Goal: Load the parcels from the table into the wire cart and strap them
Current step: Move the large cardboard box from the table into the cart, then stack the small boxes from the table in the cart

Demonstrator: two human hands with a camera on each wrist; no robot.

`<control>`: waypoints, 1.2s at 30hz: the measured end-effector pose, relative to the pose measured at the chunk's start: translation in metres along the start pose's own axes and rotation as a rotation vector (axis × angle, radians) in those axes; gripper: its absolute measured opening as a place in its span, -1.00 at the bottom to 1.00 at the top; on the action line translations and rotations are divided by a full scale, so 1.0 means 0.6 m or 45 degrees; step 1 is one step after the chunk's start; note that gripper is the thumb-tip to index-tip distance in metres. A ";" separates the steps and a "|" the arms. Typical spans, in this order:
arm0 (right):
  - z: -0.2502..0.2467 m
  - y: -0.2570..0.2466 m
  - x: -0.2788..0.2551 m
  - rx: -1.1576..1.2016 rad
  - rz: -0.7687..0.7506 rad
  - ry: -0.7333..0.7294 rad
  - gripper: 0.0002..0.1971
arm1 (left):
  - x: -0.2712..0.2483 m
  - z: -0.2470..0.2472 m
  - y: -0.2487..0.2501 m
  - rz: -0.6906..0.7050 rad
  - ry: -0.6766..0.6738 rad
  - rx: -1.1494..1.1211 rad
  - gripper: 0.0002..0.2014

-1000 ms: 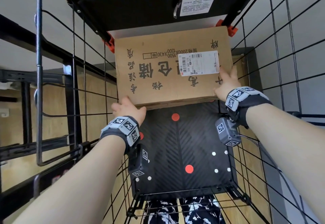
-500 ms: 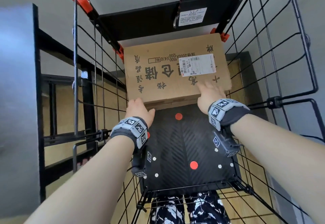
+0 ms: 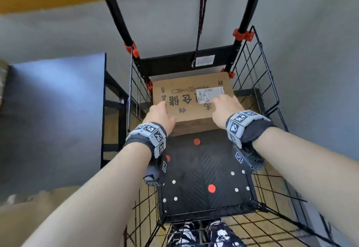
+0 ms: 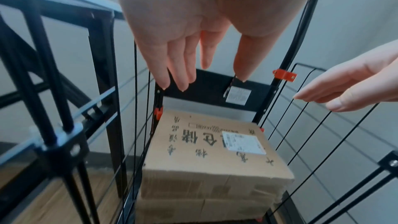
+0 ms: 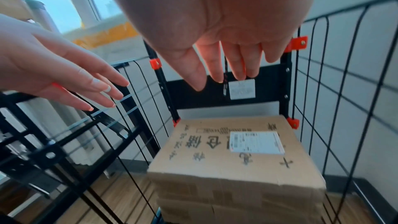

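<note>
A brown cardboard parcel [image 3: 186, 101] with black characters and a white shipping label lies at the far end of the wire cart [image 3: 258, 83], against the cart's black back panel. My left hand [image 3: 160, 112] hovers over the parcel's near left corner with its fingers straight and apart. My right hand [image 3: 223, 106] hovers over its near right part, by the label, fingers also straight. In the wrist views the left hand [image 4: 193, 54] and right hand [image 5: 228, 57] are well above the parcel [image 4: 215, 152] and touch nothing.
The near half of the cart's black floor [image 3: 206, 171], marked with red and white dots, is bare. Wire walls [image 3: 138, 99] close both sides. A dark elastic strap [image 3: 200, 29] with a hook hangs from the handle. A dark table [image 3: 54, 101] stands left.
Both hands have let go of the parcel and lifted off it. My head has drawn up and back, so the cart's handle bars and the table top show.
</note>
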State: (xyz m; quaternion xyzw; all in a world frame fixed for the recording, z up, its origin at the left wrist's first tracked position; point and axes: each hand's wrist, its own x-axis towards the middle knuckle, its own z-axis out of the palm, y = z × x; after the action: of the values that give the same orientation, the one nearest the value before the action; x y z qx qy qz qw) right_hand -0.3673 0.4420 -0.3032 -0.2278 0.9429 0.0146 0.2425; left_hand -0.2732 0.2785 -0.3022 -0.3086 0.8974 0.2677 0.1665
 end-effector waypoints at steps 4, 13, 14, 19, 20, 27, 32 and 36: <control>-0.058 -0.024 -0.051 -0.023 -0.083 0.085 -0.60 | -0.072 -0.056 0.011 0.089 0.096 -0.038 -0.50; -0.144 -0.079 -0.221 0.114 -0.367 0.138 -0.62 | -0.299 -0.158 -0.004 0.128 0.316 0.153 -0.71; -0.159 -0.088 -0.239 0.117 -0.403 0.162 -0.63 | -0.323 -0.171 -0.010 0.103 0.347 0.149 -0.71; -0.233 -0.168 -0.315 0.128 -0.596 0.260 -0.61 | -0.426 -0.246 -0.066 -0.027 0.487 0.129 -0.67; -0.245 -0.189 -0.331 0.137 -0.636 0.264 -0.59 | -0.443 -0.260 -0.081 -0.055 0.507 0.123 -0.66; -0.291 -0.346 -0.416 0.100 -0.832 0.315 -0.55 | -0.527 -0.343 -0.203 -0.163 0.645 0.069 -0.61; -0.293 -0.494 -0.466 0.118 -0.903 0.371 -0.58 | -0.574 -0.409 -0.324 -0.165 0.714 0.053 -0.63; -0.270 -0.631 -0.497 0.180 -0.927 0.390 -0.63 | -0.608 -0.470 -0.435 -0.177 0.757 0.048 -0.60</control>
State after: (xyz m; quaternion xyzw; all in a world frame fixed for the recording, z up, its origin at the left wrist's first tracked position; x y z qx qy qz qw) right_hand -0.0429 0.2064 0.0092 -0.5293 0.8244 -0.1715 0.1038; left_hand 0.1320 0.1093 -0.0055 -0.4308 0.8884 0.1367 -0.0798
